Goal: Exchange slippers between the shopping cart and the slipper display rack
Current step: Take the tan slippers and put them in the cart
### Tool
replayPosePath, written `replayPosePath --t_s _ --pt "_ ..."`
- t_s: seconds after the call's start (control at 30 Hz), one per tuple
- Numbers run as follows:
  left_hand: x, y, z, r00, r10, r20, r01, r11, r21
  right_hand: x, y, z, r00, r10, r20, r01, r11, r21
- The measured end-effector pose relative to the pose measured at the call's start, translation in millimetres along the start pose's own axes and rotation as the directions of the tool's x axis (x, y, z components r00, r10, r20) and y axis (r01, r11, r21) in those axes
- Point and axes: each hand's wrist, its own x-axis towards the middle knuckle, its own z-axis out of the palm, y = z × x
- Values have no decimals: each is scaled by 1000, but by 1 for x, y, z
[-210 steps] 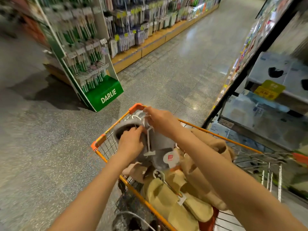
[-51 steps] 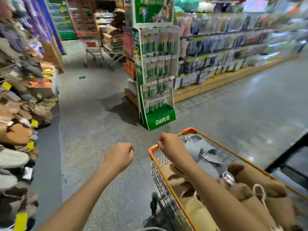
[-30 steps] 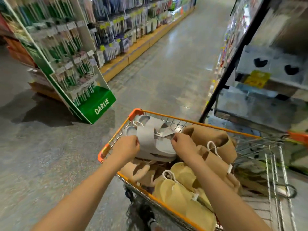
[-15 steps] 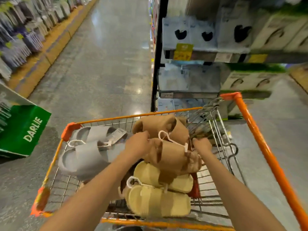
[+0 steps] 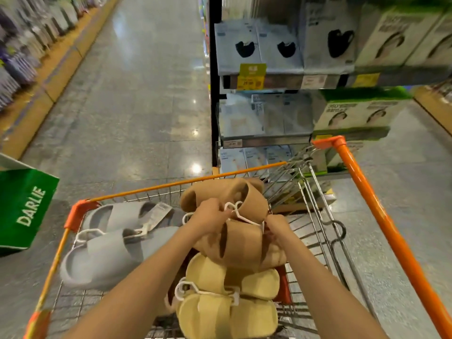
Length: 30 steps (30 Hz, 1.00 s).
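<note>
An orange-rimmed wire shopping cart fills the lower view. On its left side lies a grey slipper pair on a white hanger with a tag. A brown slipper pair sits in the middle, above a yellow pair at the near end. My left hand grips the white hanger hook on top of the brown pair. On that pair's right side my right hand holds its edge. The slipper display rack is out of view.
A black-framed shelf unit with boxed face masks stands just beyond the cart's far end. A green DARLIE display stand is at the left. A shiny grey aisle floor runs ahead, with long shelving along its far left.
The grey pair, held in both hands a second ago, now lies in the cart's left side. Both hands have moved onto the brown pair, which sits slightly higher than half a second ago.
</note>
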Motion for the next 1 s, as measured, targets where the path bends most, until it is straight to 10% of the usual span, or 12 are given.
replayPosePath --t_s 0.17,0.4,0.67,1.0 --pt "-30 10 -31 995 67 -73 -74 993 -94 -18 -9 -7 965 -59 254 12 983 183" --pt "-116 24 -100 854 74 -515 -130 989 -73 -95 -69 29 736 -388 555 370 917 150" --pt "-294 -28 -140 405 -93 -909 64 995 -73 -254 -51 124 273 -440 855 463 840 284" --pt "-534 -65 -91 -152 -253 -955 320 902 -290 -455 96 187 -274 -78 959 413 891 190"
